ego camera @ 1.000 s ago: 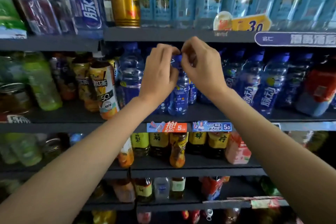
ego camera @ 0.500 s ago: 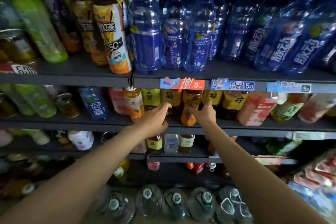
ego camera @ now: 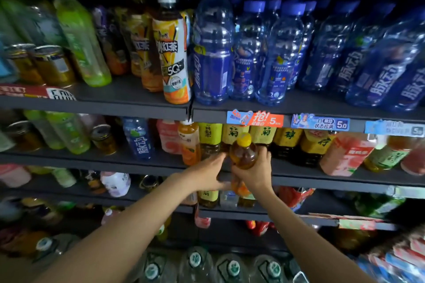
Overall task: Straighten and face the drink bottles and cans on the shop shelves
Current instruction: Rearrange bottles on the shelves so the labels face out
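Gripping an amber tea bottle (ego camera: 243, 154) with a yellow cap in the right hand (ego camera: 254, 173), fingers curled round its body, tilted toward the camera, just in front of the yellow-labelled bottles (ego camera: 262, 134) on the middle shelf (ego camera: 333, 178). Steadying it from the left with the left hand (ego camera: 207, 173), fingers straight, grip wide, touching the bottle's side.

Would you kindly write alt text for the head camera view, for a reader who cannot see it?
A person's right hand grips an amber tea bottle with a yellow cap, pulled out from a shop shelf, while the left hand touches its side with straight fingers. Blue drink bottles line the shelf above.
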`<state>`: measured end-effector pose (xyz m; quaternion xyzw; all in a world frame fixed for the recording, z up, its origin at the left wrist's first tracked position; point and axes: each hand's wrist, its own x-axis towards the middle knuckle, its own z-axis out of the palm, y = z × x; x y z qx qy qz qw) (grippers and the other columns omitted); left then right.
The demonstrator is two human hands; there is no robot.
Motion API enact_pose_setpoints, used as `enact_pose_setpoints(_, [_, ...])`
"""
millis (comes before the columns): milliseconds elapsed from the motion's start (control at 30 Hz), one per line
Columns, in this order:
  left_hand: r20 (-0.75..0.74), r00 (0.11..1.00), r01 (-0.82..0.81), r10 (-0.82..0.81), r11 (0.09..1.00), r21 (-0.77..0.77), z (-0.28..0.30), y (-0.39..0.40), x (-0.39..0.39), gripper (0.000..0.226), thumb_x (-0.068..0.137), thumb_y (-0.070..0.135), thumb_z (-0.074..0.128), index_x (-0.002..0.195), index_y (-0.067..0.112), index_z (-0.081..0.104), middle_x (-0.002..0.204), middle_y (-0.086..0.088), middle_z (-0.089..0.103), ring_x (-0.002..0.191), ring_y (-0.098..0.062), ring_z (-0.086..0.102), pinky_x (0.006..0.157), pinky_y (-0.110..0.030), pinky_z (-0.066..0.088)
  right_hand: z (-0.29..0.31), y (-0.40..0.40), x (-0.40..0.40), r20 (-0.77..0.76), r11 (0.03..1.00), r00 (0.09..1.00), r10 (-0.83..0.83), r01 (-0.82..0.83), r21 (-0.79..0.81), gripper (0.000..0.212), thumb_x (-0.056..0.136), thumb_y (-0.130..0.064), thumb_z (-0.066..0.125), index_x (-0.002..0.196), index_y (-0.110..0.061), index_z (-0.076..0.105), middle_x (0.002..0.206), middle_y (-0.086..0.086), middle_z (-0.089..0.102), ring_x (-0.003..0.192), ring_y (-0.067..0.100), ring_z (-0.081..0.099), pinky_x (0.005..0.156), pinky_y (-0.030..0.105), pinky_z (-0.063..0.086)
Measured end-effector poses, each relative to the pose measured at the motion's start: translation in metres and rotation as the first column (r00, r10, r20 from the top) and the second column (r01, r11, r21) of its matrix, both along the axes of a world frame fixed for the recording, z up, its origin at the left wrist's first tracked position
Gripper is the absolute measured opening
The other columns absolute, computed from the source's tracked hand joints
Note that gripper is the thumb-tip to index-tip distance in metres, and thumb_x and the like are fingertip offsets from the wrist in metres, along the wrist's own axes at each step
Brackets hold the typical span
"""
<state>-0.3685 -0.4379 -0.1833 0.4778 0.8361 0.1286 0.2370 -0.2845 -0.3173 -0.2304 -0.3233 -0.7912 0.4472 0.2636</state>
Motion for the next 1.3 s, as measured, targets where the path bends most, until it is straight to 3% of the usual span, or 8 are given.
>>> enact_pose_setpoints(100, [0.235, 0.971, 0.078, -0.046, 0.989, -0.127, 0.016, -0.037, -0.021, 0.064, 0.068, 0.056, 0.072, 0.118, 0.019, 0.056, 0.114, 0.005, 0.061, 0.104, -0.017, 0.056, 0.087, -0.025, 0.046, 0.030, -0.040, -0.011, 0.040, 0.964, 0.970, 0.240, -0.243, 0.110, 0.070, 0.051, -0.034, 0.081, 0.107, -0.008, 0.047, 0.098, -0.001, 0.039, 0.098, 0.018, 0.046, 0.076, 0.016, 0.030])
enact_pose_setpoints(233, [0.415, 0.909, -0.008, 0.044, 0.996, -0.088, 0.056, -0.115, -0.069, 0.046, 0.071, 0.043, 0.076, 0.109, 0.020, 0.065, 0.118, -0.006, 0.065, 0.103, -0.013, 0.064, 0.097, -0.033, 0.048, 0.095, -0.112, -0.054, -0.108, 0.900, 0.918, 0.383, -0.344, 0.266, 0.072, 0.044, -0.062, 0.062, 0.098, -0.017, 0.046, 0.087, -0.014, 0.038, 0.088, 0.010, 0.042, 0.073, 0.017, 0.029])
enact_pose_setpoints(333, [0.375, 0.927, -0.097, 0.027, 0.980, 0.171, 0.108, -0.158, -0.095, 0.035, 0.084, 0.012, 0.067, 0.118, 0.010, 0.059, 0.113, -0.003, 0.064, 0.097, 0.000, 0.062, 0.088, -0.018, 0.050, 0.149, -0.168, -0.097, -0.251, 0.911, 0.906, 0.342, -0.254, 0.324, 0.070, 0.048, -0.062, 0.068, 0.097, -0.018, 0.044, 0.095, 0.000, 0.047, 0.091, 0.014, 0.047, 0.076, 0.020, 0.035])
enact_pose_setpoints(533, [0.266, 0.950, -0.299, 0.161, 0.711, 0.637, 0.158, -0.191, -0.150, 0.047, 0.071, -0.004, 0.075, 0.113, 0.008, 0.058, 0.098, 0.001, 0.060, 0.081, 0.003, 0.060, 0.066, -0.004, 0.043, 0.208, -0.222, -0.157, -0.513, 0.954, 0.847, 0.139, 0.024, 0.298, 0.062, 0.060, -0.033, 0.087, 0.099, -0.005, 0.049, 0.097, 0.005, 0.043, 0.095, 0.016, 0.045, 0.079, 0.015, 0.032])
enact_pose_setpoints(767, [0.308, 0.928, -0.363, 0.208, 0.683, 0.634, 0.162, -0.181, -0.201, 0.050, 0.075, -0.003, 0.071, 0.122, 0.000, 0.054, 0.107, -0.006, 0.059, 0.097, -0.010, 0.050, 0.058, 0.001, 0.040, 0.229, -0.197, -0.191, -0.185, 0.949, 0.947, 0.263, -0.219, 0.226, 0.054, 0.076, -0.031, 0.076, 0.120, -0.007, 0.055, 0.113, 0.002, 0.054, 0.106, 0.014, 0.051, 0.087, 0.021, 0.039])
enact_pose_setpoints(967, [0.224, 0.914, -0.403, 0.337, 0.704, 0.585, 0.141, -0.157, -0.237, 0.059, 0.074, 0.011, 0.077, 0.127, 0.008, 0.050, 0.124, -0.009, 0.059, 0.117, -0.022, 0.053, 0.091, -0.025, 0.039, 0.217, -0.170, -0.217, -0.054, 0.940, 0.951, 0.304, -0.290, 0.182, 0.046, 0.085, 0.001, 0.055, 0.129, -0.010, 0.051, 0.123, 0.012, 0.060, 0.105, 0.031, 0.061, 0.093, 0.047, 0.049])
enact_pose_setpoints(1167, [0.431, 0.858, -0.486, 0.278, 0.709, 0.511, 0.136, -0.132, -0.254, 0.056, 0.080, 0.015, 0.072, 0.130, 0.011, 0.048, 0.129, -0.008, 0.055, 0.118, -0.025, 0.052, 0.096, -0.034, 0.044, 0.191, -0.165, -0.228, 0.039, 0.949, 0.950, 0.310, -0.311, 0.039, 0.050, 0.086, 0.007, 0.046, 0.134, -0.007, 0.045, 0.131, 0.010, 0.054, 0.114, 0.026, 0.058, 0.090, 0.034, 0.050])
enact_pose_setpoints(1300, [0.404, 0.864, -0.482, 0.302, 0.730, 0.485, 0.127, -0.133, -0.260, 0.046, 0.087, 0.024, 0.064, 0.129, 0.010, 0.050, 0.121, -0.006, 0.056, 0.115, -0.023, 0.052, 0.088, -0.028, 0.043, 0.170, -0.176, -0.228, 0.153, 0.948, 0.940, 0.304, -0.314, 0.046, 0.047, 0.091, -0.003, 0.045, 0.137, -0.009, 0.041, 0.130, 0.012, 0.054, 0.120, 0.029, 0.053, 0.092, 0.033, 0.044])
